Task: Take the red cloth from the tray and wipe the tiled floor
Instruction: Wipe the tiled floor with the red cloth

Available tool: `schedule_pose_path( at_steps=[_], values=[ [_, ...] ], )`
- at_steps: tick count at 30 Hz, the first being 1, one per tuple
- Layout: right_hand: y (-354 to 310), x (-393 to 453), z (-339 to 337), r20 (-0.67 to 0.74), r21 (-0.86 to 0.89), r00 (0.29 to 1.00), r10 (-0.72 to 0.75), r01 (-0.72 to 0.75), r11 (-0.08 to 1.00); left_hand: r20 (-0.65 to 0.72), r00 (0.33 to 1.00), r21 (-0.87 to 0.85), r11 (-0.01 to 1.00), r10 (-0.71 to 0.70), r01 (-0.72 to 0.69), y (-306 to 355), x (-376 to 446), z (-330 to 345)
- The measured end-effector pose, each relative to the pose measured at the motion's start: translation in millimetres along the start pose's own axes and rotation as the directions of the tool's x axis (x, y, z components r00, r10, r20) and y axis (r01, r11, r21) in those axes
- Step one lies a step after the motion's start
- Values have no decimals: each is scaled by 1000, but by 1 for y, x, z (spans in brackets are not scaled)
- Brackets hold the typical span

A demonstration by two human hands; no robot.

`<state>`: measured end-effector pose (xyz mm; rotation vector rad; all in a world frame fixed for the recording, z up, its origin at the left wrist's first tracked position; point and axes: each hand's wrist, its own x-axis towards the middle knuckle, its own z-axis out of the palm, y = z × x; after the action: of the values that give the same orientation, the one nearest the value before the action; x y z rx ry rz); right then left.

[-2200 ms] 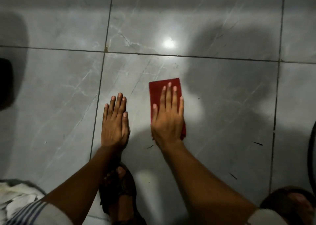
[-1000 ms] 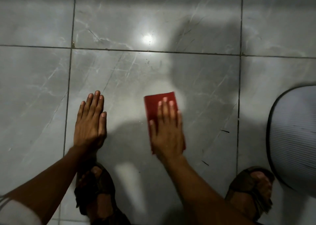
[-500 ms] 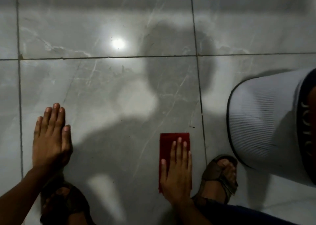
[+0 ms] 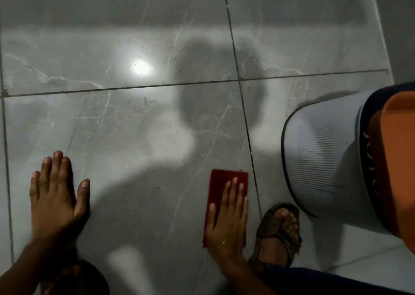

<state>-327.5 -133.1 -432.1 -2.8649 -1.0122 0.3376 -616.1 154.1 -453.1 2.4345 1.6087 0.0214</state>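
From the head view, the person crouches over the grey marbled tiled floor [image 4: 139, 126]; the right hand [image 4: 226, 225] lies flat on the red cloth [image 4: 222, 182], fingers straight and close together, pressing it to the tile; the cloth's far end shows beyond the fingertips, just left of a grout line; the left hand [image 4: 56, 196] rests spread on the floor, well to the left of the cloth, holding nothing; just right of the cloth is a foot in a brown sandal [image 4: 278, 232]; further right stands a white ribbed bin [image 4: 318, 166], an orange tray [image 4: 397, 160] on top of it.
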Motion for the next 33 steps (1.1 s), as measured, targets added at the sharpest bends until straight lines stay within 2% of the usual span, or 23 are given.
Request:
schedule_pose_path(
  at_steps=[3,6,8,10,13,17,19,24,29,31,33],
  values=[
    [-21,-5,4,32,22,983,-179,178,984,-7,1000,-9,1000,15,-15,7,-2,0],
    [-56,33,3,49,91,917,-396,391,916,1,1000,-3,1000,20,-20,18,-3,-6],
    [-77,66,-1,27,115,899,-437,431,895,5,1000,2,1000,24,-24,25,-5,-10],
    [-88,92,-5,2,91,934,-356,354,931,-3,1000,10,1000,26,-26,32,-6,-13],
    [-85,95,-7,-40,71,987,-158,160,985,-8,999,23,999,36,-36,36,-6,-14],
    [-61,43,-1,-65,70,994,87,-82,994,-11,999,38,998,40,-39,34,-5,-14],
    [-54,7,5,-35,40,995,94,-93,995,-9,999,46,998,44,-43,32,-4,-14],
    [-78,-30,19,50,-1,977,-206,206,978,11,999,49,998,42,-42,29,-3,-14],
    [-137,-12,23,90,94,845,-526,519,850,-8,999,34,998,46,-45,28,-4,-14],
    [-159,16,20,77,132,812,-578,567,813,-5,999,27,999,44,-44,28,-2,-15],
    [-172,58,13,43,130,847,-529,521,844,-8,999,18,999,41,-41,28,-2,-15]
  ],
)
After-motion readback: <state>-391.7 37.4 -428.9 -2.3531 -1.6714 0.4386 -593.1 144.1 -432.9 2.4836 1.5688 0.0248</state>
